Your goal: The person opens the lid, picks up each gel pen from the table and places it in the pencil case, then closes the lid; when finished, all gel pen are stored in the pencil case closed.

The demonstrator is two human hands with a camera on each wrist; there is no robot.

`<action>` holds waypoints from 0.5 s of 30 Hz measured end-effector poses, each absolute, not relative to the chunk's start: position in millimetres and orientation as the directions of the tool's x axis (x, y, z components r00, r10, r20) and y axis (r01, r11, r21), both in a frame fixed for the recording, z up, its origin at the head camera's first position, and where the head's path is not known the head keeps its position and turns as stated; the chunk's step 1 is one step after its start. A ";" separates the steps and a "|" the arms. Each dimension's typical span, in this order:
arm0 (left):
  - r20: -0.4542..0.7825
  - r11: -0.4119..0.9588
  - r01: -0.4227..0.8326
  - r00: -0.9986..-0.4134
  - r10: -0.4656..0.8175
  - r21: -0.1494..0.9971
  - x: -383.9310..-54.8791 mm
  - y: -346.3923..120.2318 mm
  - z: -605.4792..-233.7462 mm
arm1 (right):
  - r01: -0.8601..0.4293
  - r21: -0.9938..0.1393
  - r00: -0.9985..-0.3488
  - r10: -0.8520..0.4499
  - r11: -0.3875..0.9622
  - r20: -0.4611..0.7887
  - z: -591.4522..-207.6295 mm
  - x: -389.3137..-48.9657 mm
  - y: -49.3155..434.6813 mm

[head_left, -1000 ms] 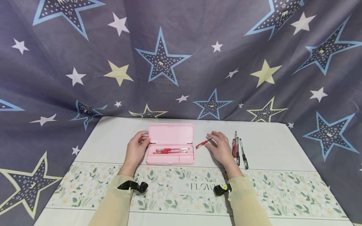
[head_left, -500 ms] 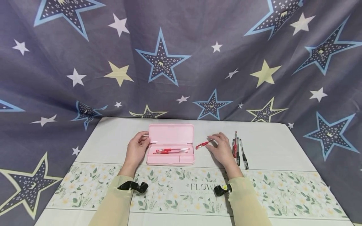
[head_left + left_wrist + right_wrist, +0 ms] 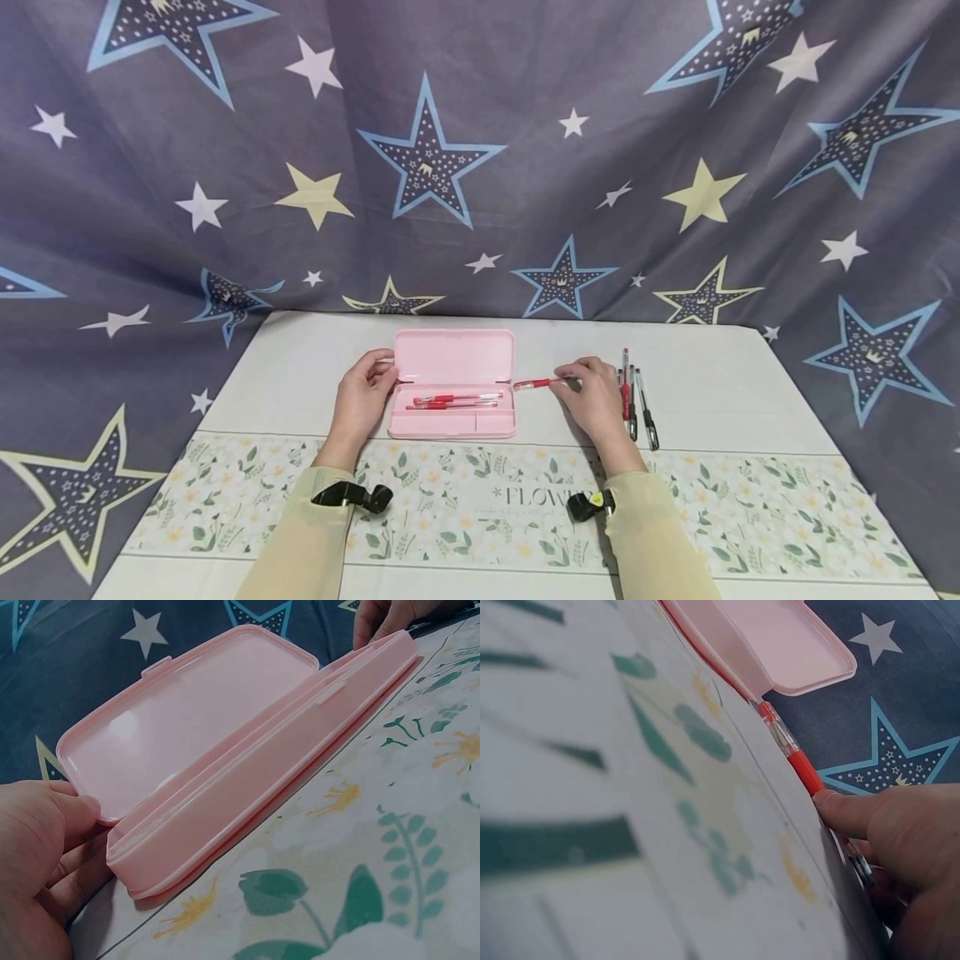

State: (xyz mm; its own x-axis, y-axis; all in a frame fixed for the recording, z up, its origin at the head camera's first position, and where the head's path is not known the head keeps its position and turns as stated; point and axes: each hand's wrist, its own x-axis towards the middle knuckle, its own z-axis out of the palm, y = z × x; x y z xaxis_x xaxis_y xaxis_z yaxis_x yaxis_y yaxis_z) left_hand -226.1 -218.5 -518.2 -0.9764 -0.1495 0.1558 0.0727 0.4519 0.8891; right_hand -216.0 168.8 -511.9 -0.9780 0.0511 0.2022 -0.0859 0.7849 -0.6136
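A pink pencil case (image 3: 431,427) lies with its lid (image 3: 454,354) raised. Red gel pens (image 3: 452,403) rest in its long rear compartment. At the left hinge side, my left hand (image 3: 365,396) holds the case by the lid's lower corner; its thumb (image 3: 88,806) overlaps that corner, the other fingers behind it. To the right of the case, my right hand (image 3: 591,396) pinches a red pen (image 3: 532,384) between thumb and fingers. The pen points left, its capped end close to the case's right rim in the right wrist view (image 3: 804,771).
Right beside my right hand lie black pens (image 3: 647,412) and a red pen (image 3: 626,387), pointing away from me. A floral band (image 3: 420,500) crosses the white tabletop (image 3: 697,375). Behind the table's far edge hangs a dark star-patterned curtain (image 3: 510,192).
My right hand has shifted slightly right and turned the pen from a slant to nearly level, its capped end now closer to the case. The left hand and case stay put.
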 end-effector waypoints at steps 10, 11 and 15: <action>0.159 0.448 0.082 -0.978 -0.137 0.890 -225.0 -219.3 -518.6 | -0.067 -0.635 -0.975 0.085 0.770 0.205 -512.7 -216.2 167.8; 0.158 0.448 0.081 -0.978 -0.138 0.890 -225.0 -219.3 -518.4 | -0.066 -0.632 -0.975 0.087 0.772 0.207 -512.6 -216.2 167.8; 0.153 0.452 0.073 -0.978 -0.143 0.889 -224.6 -218.6 -517.1 | -0.065 -0.627 -0.971 0.096 0.776 0.220 -512.8 -215.8 167.8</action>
State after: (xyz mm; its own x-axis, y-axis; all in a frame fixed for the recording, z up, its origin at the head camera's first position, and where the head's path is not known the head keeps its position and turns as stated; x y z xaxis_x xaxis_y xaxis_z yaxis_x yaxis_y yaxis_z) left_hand -224.6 -218.6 -517.1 -0.9779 -0.1427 0.1527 0.0729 0.4521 0.8890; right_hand -215.8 167.8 -512.8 -0.9707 0.0964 0.2201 -0.0650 0.7763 -0.6270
